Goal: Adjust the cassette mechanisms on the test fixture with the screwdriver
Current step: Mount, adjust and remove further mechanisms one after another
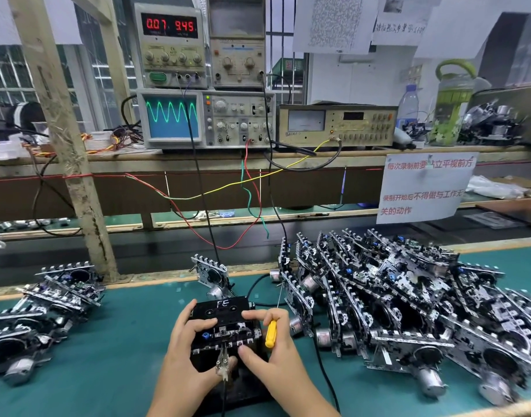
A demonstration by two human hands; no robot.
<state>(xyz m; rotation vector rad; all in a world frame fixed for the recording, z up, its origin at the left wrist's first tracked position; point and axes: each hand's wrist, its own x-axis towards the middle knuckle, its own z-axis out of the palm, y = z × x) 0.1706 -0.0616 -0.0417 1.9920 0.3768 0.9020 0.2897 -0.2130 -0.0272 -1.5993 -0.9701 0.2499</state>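
A cassette mechanism (228, 334) with a black cassette marked "FE" sits on the black test fixture (243, 386) at the front middle of the green bench. My left hand (186, 347) grips the mechanism's left side, its thumb near a metal alligator clip (223, 364) clamped at the front edge. My right hand (270, 353) holds a yellow-handled screwdriver (271, 333) tucked in its fingers, the thin shaft pointing up and away, while its fingertips rest on the mechanism's right side.
A big heap of cassette mechanisms (408, 311) fills the bench on the right, a smaller pile (44, 311) lies on the left, and one mechanism (211, 273) stands behind the fixture. An oscilloscope (204, 118) showing a sine wave, a power supply (171, 43) and wires occupy the shelf.
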